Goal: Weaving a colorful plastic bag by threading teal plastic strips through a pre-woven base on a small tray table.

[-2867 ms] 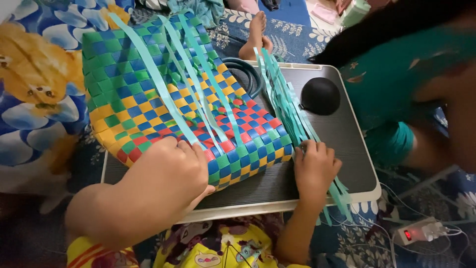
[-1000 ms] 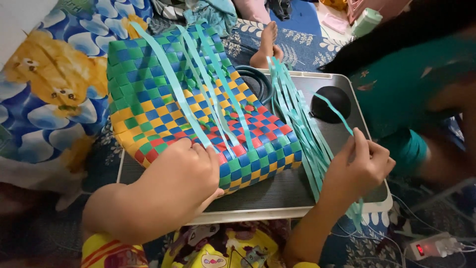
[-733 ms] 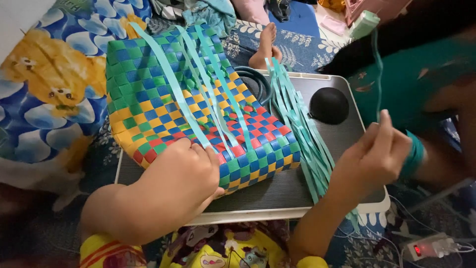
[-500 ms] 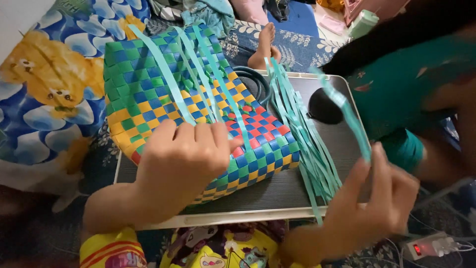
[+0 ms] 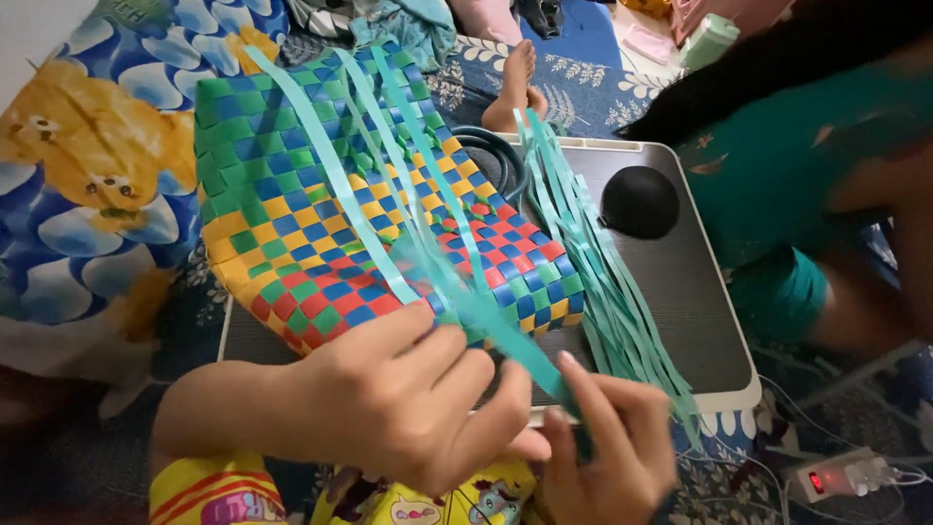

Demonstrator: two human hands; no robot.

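Seen from above, left to right. A quilt (image 5: 87, 194) printed with blue flowers and yellow bears lies at the far left, beside the work. Next to it a woven basket panel (image 5: 321, 224), a check of green, blue, yellow and red strips, lies tilted with its lower edge on the tabletop (image 5: 695, 321), a dark grey tray-like surface with a pale rim; laid so, its open weave faces the worker. Loose teal strips (image 5: 389, 194) run down across the panel toward its lower corner. The left hand (image 5: 408, 408) rests on that lower edge, fingers curled and pressed down, apparently to pin the weave flat while a strip is worked. One teal strip (image 5: 515, 340) leads from the corner of the panel to the right hand (image 5: 607, 447), whose thumb and fingertips are pinched closed on it, drawing it taut at a slant; this hand is blurred. A sheaf of spare strips (image 5: 603, 292) hangs over the tabletop's near edge, within reach. A round black object (image 5: 639, 201) sits farther back on the tabletop. At the right sits another person in a teal garment (image 5: 787, 165); a bare foot (image 5: 515, 83) shows behind the panel. The setting is a floor covered in blue patterned cloth (image 5: 583, 87), with a white power strip (image 5: 841, 476) at lower right.
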